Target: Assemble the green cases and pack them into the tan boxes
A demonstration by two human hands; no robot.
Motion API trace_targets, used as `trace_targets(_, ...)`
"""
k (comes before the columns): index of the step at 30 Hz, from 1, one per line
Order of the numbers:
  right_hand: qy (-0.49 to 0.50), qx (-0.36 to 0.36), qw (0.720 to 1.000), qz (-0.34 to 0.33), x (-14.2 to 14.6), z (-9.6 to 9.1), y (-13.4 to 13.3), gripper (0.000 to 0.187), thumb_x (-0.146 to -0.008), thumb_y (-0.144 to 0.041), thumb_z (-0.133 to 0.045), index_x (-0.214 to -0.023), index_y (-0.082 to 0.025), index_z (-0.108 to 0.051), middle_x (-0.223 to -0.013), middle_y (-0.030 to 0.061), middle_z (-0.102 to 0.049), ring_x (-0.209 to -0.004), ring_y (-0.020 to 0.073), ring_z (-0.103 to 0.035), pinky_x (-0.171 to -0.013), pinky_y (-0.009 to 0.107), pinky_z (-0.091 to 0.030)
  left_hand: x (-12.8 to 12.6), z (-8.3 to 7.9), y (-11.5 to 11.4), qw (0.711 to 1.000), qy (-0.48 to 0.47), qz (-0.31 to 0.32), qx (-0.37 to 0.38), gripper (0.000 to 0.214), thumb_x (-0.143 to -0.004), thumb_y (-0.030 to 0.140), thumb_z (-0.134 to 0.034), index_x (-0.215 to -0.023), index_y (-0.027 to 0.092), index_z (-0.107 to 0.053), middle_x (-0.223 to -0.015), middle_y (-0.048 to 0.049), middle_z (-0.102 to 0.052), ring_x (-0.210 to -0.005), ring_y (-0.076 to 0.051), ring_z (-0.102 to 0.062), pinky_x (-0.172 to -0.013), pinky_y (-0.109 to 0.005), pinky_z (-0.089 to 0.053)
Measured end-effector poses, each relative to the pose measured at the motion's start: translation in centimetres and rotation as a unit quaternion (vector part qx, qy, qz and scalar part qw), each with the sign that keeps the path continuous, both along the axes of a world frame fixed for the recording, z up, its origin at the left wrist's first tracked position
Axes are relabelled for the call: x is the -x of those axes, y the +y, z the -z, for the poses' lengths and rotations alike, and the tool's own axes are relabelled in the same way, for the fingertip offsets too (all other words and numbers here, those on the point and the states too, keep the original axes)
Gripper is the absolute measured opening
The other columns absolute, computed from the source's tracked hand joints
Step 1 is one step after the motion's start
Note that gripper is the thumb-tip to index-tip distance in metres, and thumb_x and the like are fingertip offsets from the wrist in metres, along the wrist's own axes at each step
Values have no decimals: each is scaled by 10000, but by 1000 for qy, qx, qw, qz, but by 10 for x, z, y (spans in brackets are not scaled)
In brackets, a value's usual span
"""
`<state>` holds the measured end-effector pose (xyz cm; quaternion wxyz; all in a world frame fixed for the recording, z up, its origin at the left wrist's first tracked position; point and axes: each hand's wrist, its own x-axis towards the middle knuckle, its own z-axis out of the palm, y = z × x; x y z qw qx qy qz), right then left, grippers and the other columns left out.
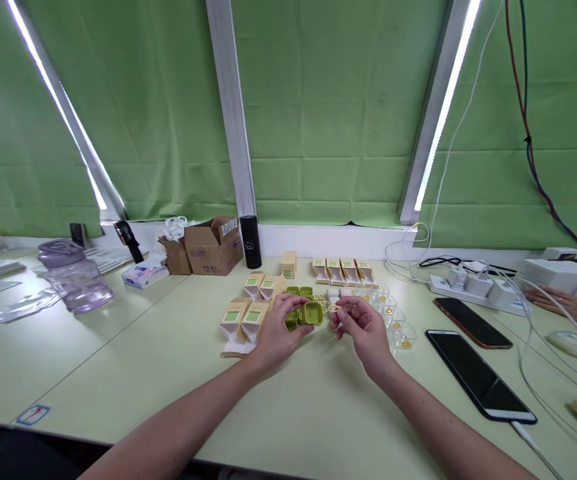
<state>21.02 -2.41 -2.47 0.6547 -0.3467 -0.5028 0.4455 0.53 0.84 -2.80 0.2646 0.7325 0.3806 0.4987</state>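
In the head view both forearms come in from six o'clock and meet over the middle of the desk (118, 363). The left hand (279, 328) has its fingers wrapped round a green case (311, 313). The lid is open and the hollow side is turned up and toward the other hand, which I'd judge leaves the inside easy to reach. The right hand (364, 328) pinches a small pale ring (334, 309) between thumb and forefinger. It sits just beside the case, at its three o'clock; I cannot tell whether the two touch. Spare cases (299, 291) in the same green lie at twelve o'clock of the held one.

Tan boxes (244, 319) with green faces stand at nine o'clock of the left hand, flaps open. A box row (341, 270) lines up at twelve o'clock, near the wall. Clear trays (397, 327) holding yellow bits run along at three o'clock of the right hand, close to its knuckles, and are the nearest thing to crowd it.

Further out at four o'clock lie two phones (478, 373), one on a cable. A power strip (473, 285) sits at two o'clock. Another person's hand (568, 307) rests on the desk at far three o'clock. At ten o'clock stand a carton (213, 248), a black cylinder (250, 241) and a purple bottle (73, 275), all well apart from the hands. Nothing lies between the two hands.
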Motion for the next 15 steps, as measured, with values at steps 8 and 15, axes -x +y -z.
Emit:
trace_targets(8,-56,-50,997,3,4,5,-2,265,-889,-456,-778,-1010,-228,-718,-781,21,-690,-686,181,-653,-575,306,-551,-2,-3,-4,1000,7,13,5,451,-782,117,-819,-1192,267,-705,-1274,-71,-568,-1187,-250,-635,-1116,-487,-532)
trace_targets(15,-242,-148,952,115,1,6,-6,91,-973,-298,-651,-1010,-251,-720,-852,32,-721,-739,191,-663,-685,336,-551,-3,-6,-8,999,27,34,-13,450,-806,127,-820,-1209,281,-692,-1284,-71,-549,-1224,-255,-625,-1094,-468,-565)
